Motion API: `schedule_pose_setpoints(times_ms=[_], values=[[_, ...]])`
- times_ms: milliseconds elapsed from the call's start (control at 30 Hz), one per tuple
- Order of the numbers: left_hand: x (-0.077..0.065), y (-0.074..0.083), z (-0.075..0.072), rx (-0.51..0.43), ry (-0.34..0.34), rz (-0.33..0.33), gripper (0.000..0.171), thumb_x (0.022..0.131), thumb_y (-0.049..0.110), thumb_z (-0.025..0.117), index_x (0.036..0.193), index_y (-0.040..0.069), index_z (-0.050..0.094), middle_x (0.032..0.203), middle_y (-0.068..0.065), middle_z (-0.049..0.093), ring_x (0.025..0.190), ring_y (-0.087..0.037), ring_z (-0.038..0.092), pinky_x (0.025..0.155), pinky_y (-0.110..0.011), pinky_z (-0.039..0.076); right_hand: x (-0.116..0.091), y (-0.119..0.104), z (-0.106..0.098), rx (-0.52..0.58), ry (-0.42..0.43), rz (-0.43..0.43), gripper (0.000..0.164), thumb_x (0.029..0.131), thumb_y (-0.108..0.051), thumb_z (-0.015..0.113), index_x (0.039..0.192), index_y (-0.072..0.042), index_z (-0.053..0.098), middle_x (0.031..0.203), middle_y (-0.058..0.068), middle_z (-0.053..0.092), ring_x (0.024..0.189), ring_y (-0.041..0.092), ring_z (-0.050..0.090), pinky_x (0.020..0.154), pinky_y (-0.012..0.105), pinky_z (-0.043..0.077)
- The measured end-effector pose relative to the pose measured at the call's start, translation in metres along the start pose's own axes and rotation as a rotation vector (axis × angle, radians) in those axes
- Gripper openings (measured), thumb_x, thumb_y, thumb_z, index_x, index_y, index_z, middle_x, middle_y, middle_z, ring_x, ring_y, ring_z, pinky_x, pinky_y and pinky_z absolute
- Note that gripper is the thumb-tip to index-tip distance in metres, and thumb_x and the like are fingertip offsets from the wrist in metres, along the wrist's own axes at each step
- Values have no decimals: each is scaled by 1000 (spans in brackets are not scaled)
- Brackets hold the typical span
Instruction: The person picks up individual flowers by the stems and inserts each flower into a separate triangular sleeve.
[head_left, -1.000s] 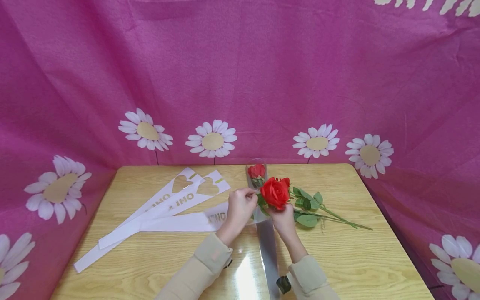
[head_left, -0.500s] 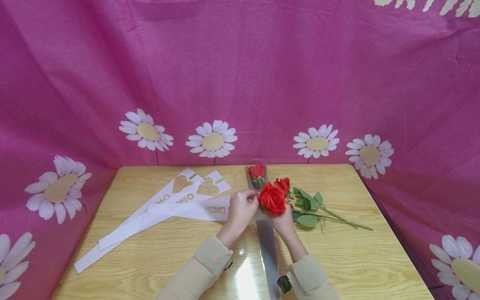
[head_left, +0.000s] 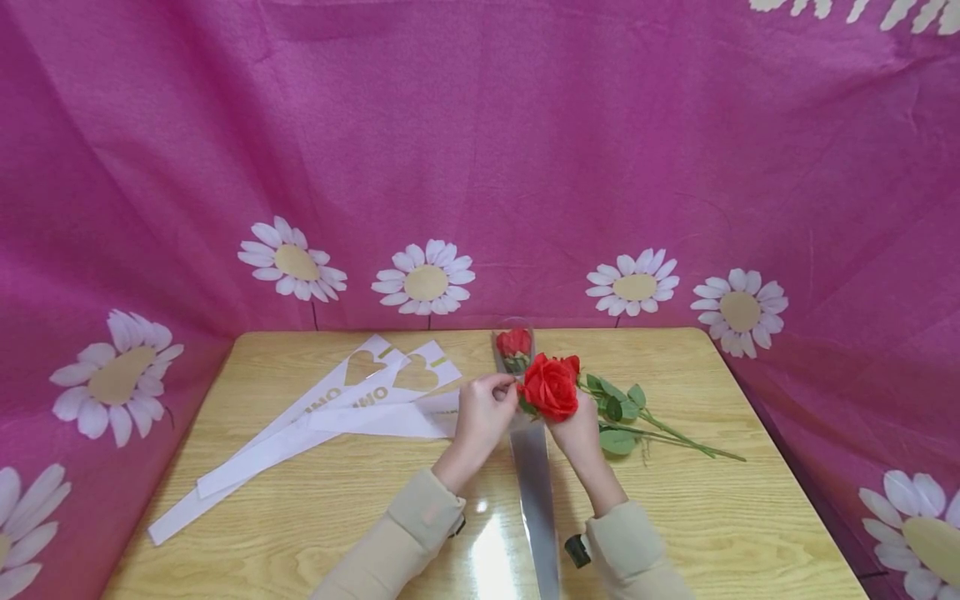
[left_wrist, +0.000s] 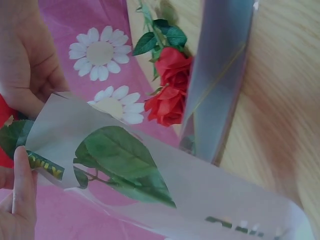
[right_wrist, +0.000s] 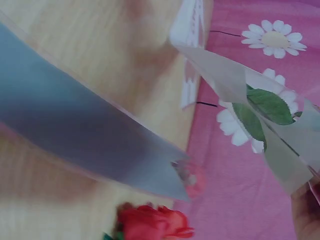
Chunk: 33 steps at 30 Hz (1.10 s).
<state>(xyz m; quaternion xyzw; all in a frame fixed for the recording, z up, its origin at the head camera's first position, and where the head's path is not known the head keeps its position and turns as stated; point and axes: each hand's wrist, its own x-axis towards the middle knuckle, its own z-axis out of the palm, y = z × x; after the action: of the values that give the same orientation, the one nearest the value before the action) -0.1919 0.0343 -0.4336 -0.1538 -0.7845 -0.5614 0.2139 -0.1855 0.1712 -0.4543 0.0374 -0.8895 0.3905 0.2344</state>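
A large red rose (head_left: 551, 387) stands between my hands above the middle of the table. Its green leaves (left_wrist: 120, 150) show inside a translucent white flower sleeve (left_wrist: 240, 195), whose narrow end trails leftward. My left hand (head_left: 483, 412) pinches the sleeve at its upper edge, thumb and forefinger together beside the bloom. Just under the bloom, my right hand (head_left: 577, 429) holds the sleeve's other edge; its fingertips are hidden in the head view. A second red rose (head_left: 513, 342) lies in a clear-fronted grey sleeve (head_left: 534, 500) beneath my hands.
Several white sleeves (head_left: 277, 446) with gold lettering and heart windows overlap at the left. Loose red roses (left_wrist: 172, 90) lie right of the grey sleeve, their green stems (head_left: 686, 433) pointing right. A pink curtain (head_left: 480, 167) with daisies surrounds the table (head_left: 285, 533).
The bloom dipped toward me, then rose back up and slightly right. The trailing end of the held sleeve swung away from me. My right hand shifted a little right; the left barely moved.
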Motion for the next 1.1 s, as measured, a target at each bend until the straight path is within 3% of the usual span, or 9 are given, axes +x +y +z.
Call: schedule_pose_setpoints(times_ms=[167,300,400,600,700,767,933,1033,1100], values=[[5,6,-3,-114,11,-30,10,77,-10,58,82,-13,66,67,-20,65,48,-25,61,44,-16,47,13,-8,-9,-22,71,-48,6,70,3,61,70,2,55,59,16,57,54,34,57,49,42,47],[9,11,-7,-198,18,-90,10,78,-10,58,84,-14,65,66,-23,64,50,-31,62,46,-18,49,22,-14,-16,-31,102,-117,14,68,5,65,80,5,59,71,17,59,64,36,59,59,46,50],[12,16,-11,-236,29,-128,11,79,-9,58,86,-15,65,66,-24,64,52,-34,63,48,-22,51,30,-19,-23,-47,74,-118,20,66,7,65,86,6,60,79,19,58,71,38,59,64,49,50],[18,37,-26,-291,32,-163,13,79,-12,55,87,-20,62,67,-30,62,54,-42,61,52,-42,53,43,-26,-37,25,-91,12,9,69,6,63,77,6,61,70,16,60,62,23,54,60,38,48],[20,48,-31,-301,27,-168,14,79,-12,54,87,-21,61,65,-31,61,54,-43,60,52,-46,52,50,-26,-42,76,-138,73,7,72,4,61,78,8,64,70,19,63,59,15,48,57,29,45],[23,43,-30,-311,25,-180,14,80,-11,55,88,-20,62,64,-31,61,55,-43,60,53,-48,51,54,-26,-44,103,-155,110,13,74,5,60,84,10,66,75,22,65,58,12,50,57,25,46],[29,26,-27,-300,40,-209,14,80,-7,56,88,-15,65,64,-27,63,53,-37,62,51,-41,53,62,-31,-48,158,-181,195,21,78,1,60,95,11,66,85,26,66,66,17,59,61,23,48],[33,26,-29,-219,48,-200,14,79,-6,57,86,-13,66,65,-23,65,52,-31,63,50,-31,53,65,-35,-50,167,-185,208,21,79,-2,62,95,11,66,87,25,66,76,25,63,67,26,49],[35,25,-32,-172,39,-180,14,78,-6,57,85,-13,67,65,-21,65,52,-28,63,49,-25,52,66,-37,-50,158,-181,209,19,78,-2,63,92,10,67,85,23,67,75,23,64,67,25,49]])
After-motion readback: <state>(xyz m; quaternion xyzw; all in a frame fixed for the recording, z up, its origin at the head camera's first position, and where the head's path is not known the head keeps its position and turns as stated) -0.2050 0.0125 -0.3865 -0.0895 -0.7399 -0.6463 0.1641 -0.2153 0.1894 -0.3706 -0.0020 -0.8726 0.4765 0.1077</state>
